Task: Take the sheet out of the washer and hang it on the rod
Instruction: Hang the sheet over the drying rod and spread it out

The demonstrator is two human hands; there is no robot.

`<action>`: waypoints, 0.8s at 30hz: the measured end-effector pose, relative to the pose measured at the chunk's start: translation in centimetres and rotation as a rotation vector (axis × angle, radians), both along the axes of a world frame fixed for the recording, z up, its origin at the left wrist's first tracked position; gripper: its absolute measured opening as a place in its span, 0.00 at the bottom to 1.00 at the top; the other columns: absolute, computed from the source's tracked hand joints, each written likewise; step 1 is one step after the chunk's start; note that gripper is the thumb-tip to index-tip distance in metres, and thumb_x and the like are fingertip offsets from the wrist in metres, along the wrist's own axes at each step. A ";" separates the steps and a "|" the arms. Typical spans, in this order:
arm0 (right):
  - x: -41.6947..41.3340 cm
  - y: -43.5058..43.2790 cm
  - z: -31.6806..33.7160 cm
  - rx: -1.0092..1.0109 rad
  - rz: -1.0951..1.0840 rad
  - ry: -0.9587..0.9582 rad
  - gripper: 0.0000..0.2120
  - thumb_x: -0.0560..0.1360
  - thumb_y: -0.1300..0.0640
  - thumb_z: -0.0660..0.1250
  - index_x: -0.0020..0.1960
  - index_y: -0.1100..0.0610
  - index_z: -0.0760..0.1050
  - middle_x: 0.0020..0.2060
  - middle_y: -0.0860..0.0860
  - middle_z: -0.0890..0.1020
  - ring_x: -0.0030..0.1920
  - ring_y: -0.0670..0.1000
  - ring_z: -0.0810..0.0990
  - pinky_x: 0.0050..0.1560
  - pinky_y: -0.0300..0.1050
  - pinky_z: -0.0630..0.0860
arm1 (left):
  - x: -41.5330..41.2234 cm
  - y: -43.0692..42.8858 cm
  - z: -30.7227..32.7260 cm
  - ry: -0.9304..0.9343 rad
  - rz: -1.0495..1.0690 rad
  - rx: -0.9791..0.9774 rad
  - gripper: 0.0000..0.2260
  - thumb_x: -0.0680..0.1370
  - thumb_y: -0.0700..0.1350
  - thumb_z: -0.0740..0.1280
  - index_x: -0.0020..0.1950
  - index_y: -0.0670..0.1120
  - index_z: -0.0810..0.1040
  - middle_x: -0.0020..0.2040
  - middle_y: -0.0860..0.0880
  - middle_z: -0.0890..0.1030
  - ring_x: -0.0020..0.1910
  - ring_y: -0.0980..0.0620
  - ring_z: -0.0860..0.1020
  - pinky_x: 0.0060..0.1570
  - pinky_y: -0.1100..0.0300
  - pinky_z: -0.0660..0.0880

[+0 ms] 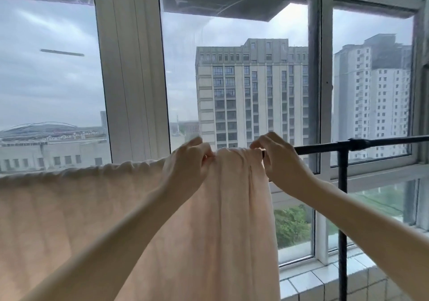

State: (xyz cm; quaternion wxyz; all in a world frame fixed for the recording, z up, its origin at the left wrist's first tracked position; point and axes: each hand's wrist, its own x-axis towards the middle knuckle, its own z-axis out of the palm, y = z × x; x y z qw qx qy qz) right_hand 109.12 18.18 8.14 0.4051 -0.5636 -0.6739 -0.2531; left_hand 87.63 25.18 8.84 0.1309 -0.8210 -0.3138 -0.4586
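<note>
Peach crinkled sheet [69,207] over black rod [325,148]

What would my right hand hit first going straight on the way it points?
The right hand points left along the rod, so it would first press into the bunched pink sheet it pinches, then likely the left hand; depth is unclear.

Sheet [130,207] over rod [325,148], both hands at its top fold, window [232,68] behind.

big window [130,68] ahead, grey sky [46,80] beyond. tower block [243,96] dead centre, white high-rise [371,96] right, domed stadium [44,127] far left, trees [291,226] below, tiled sill [308,282] bottom right.
</note>
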 end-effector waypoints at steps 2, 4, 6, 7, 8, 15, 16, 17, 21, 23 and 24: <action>1.4 0.4 -0.1 -0.032 -0.024 -0.097 0.16 0.75 0.69 0.64 0.59 0.55 0.75 0.55 0.49 0.78 0.56 0.50 0.73 0.55 0.45 0.74 | 0.6 -0.2 -0.2 -0.022 0.070 0.011 0.04 0.77 0.44 0.68 0.44 0.46 0.81 0.42 0.54 0.76 0.39 0.51 0.76 0.43 0.53 0.77; 2.5 0.8 -0.3 -0.047 -0.003 -0.150 0.16 0.75 0.63 0.68 0.61 0.53 0.74 0.56 0.49 0.78 0.57 0.52 0.73 0.58 0.45 0.72 | 1.8 -0.8 -0.4 -0.057 0.158 0.010 0.04 0.77 0.42 0.66 0.44 0.46 0.79 0.43 0.52 0.78 0.43 0.50 0.77 0.47 0.52 0.75; 3.3 1.2 -0.3 -0.042 0.025 -0.178 0.17 0.75 0.58 0.70 0.62 0.52 0.73 0.57 0.48 0.78 0.58 0.52 0.74 0.60 0.48 0.72 | 3.2 -1.9 -0.7 -0.103 0.211 0.002 0.03 0.76 0.44 0.65 0.43 0.47 0.77 0.43 0.53 0.78 0.46 0.51 0.75 0.49 0.54 0.73; 3.6 1.3 -0.1 -0.031 0.038 -0.193 0.17 0.75 0.56 0.70 0.62 0.52 0.74 0.57 0.48 0.79 0.58 0.52 0.75 0.60 0.49 0.71 | 4.1 -2.6 -0.9 -0.121 0.223 0.004 0.03 0.77 0.46 0.65 0.44 0.49 0.77 0.43 0.54 0.78 0.48 0.51 0.74 0.50 0.55 0.72; 4.1 1.3 0.1 -0.020 0.059 -0.210 0.16 0.75 0.54 0.70 0.62 0.52 0.74 0.57 0.47 0.80 0.57 0.51 0.76 0.59 0.49 0.72 | 5.0 -3.4 -1.1 -0.125 0.226 0.009 0.04 0.77 0.49 0.65 0.46 0.50 0.77 0.45 0.56 0.78 0.50 0.52 0.73 0.52 0.56 0.71; 5.8 1.6 2.1 -0.059 0.261 -0.291 0.11 0.74 0.53 0.70 0.57 0.51 0.78 0.49 0.45 0.83 0.48 0.47 0.80 0.50 0.48 0.78 | 11.0 -6.7 -2.8 0.100 0.493 -0.005 0.29 0.70 0.72 0.60 0.62 0.55 0.70 0.57 0.51 0.73 0.57 0.44 0.75 0.54 0.46 0.74; 5.8 1.7 2.2 -0.064 0.260 -0.335 0.13 0.74 0.53 0.70 0.58 0.51 0.77 0.49 0.45 0.83 0.49 0.48 0.80 0.50 0.48 0.78 | 11.5 -6.6 -3.1 0.118 0.548 0.023 0.31 0.68 0.73 0.61 0.62 0.54 0.70 0.56 0.49 0.74 0.55 0.43 0.77 0.50 0.47 0.74; 5.7 1.9 2.4 -0.073 0.255 -0.383 0.14 0.75 0.53 0.70 0.60 0.50 0.76 0.50 0.46 0.83 0.50 0.49 0.81 0.50 0.49 0.78 | 11.9 -6.5 -3.4 0.118 0.589 0.045 0.33 0.66 0.74 0.64 0.62 0.53 0.70 0.55 0.48 0.74 0.52 0.42 0.78 0.47 0.47 0.74; 5.1 2.2 3.1 -0.129 0.316 -0.357 0.12 0.76 0.52 0.68 0.58 0.52 0.77 0.49 0.48 0.83 0.47 0.50 0.81 0.47 0.51 0.79 | 12.3 -5.2 -4.5 0.051 0.670 0.099 0.27 0.64 0.57 0.74 0.59 0.50 0.72 0.49 0.48 0.74 0.42 0.47 0.74 0.36 0.55 0.70; 4.9 2.3 3.2 -0.138 0.311 -0.307 0.10 0.77 0.51 0.67 0.56 0.52 0.77 0.48 0.48 0.83 0.45 0.50 0.81 0.46 0.51 0.80 | 11.8 -4.9 -4.6 0.024 0.668 0.121 0.20 0.66 0.45 0.71 0.57 0.47 0.72 0.49 0.46 0.72 0.41 0.47 0.73 0.32 0.57 0.68; 4.8 2.3 3.0 -0.130 0.293 -0.303 0.10 0.77 0.50 0.65 0.57 0.52 0.77 0.49 0.48 0.83 0.44 0.50 0.81 0.45 0.50 0.80 | 11.3 -4.7 -4.6 0.011 0.649 0.102 0.20 0.66 0.43 0.70 0.56 0.46 0.71 0.50 0.45 0.72 0.43 0.47 0.73 0.31 0.56 0.70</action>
